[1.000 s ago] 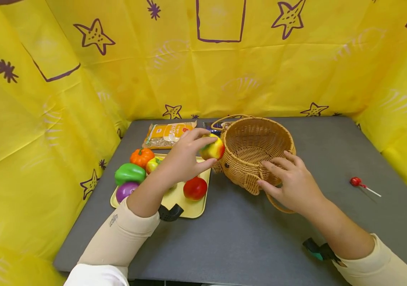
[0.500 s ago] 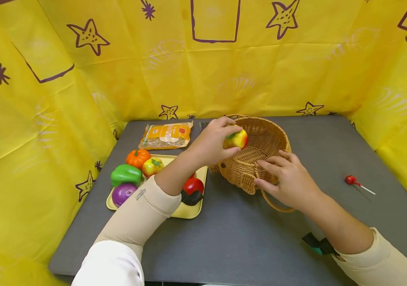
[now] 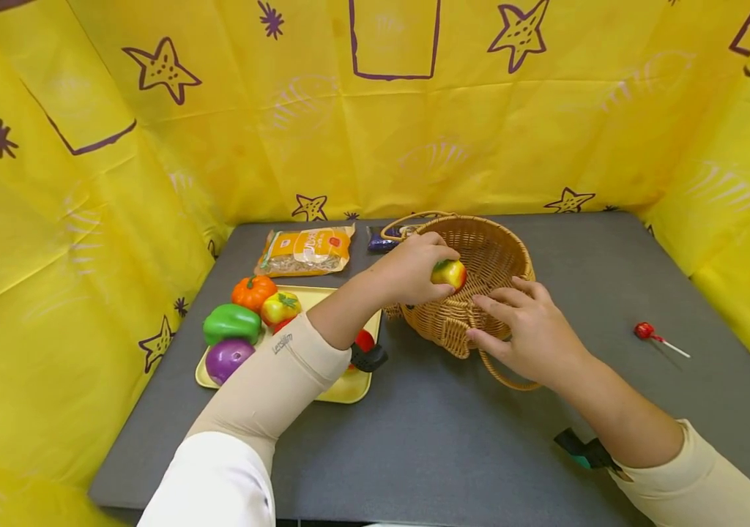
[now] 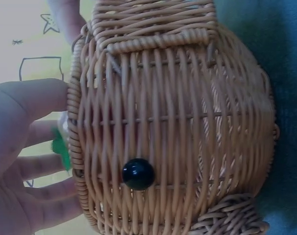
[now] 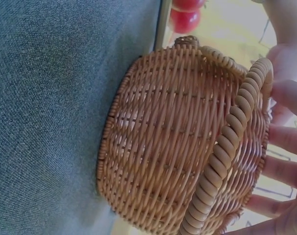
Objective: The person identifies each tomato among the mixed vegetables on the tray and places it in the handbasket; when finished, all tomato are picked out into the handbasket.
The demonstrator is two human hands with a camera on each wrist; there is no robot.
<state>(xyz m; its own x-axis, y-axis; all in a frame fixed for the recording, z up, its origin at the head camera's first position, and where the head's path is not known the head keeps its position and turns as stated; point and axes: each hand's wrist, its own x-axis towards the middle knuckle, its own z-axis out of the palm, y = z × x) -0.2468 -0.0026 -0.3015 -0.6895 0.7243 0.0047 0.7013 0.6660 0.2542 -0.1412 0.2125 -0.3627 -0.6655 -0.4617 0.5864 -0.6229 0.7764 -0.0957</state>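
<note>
My left hand (image 3: 417,271) pinches a yellow-and-red toy fruit (image 3: 453,276) between thumb and fingers, inside the mouth of a round wicker basket (image 3: 480,234). In the left wrist view the fingers reach over the rim, and a green leaf of the fruit (image 4: 60,148) shows beside it; the basket's weave (image 4: 163,103) hides the rest. At the basket's near right side, my right hand (image 3: 533,329) rests with relaxed, slightly bent fingers along the rim. The curved handle (image 5: 224,147) hangs outward below this hand in the right wrist view.
Left of the basket, a yellow tray (image 3: 348,391) bears a toy pumpkin (image 3: 253,293), a green pepper (image 3: 232,324), a round purple vegetable (image 3: 228,359) and other toys, partly behind my left arm. An orange packet (image 3: 305,250) and a dark blue packet (image 3: 383,239) lie behind. A red lollipop (image 3: 645,331) lies right.
My left hand has carried the toy fruit rightward from beside the basket, over its rim and down into its mouth. The right hand has stayed at the rim.
</note>
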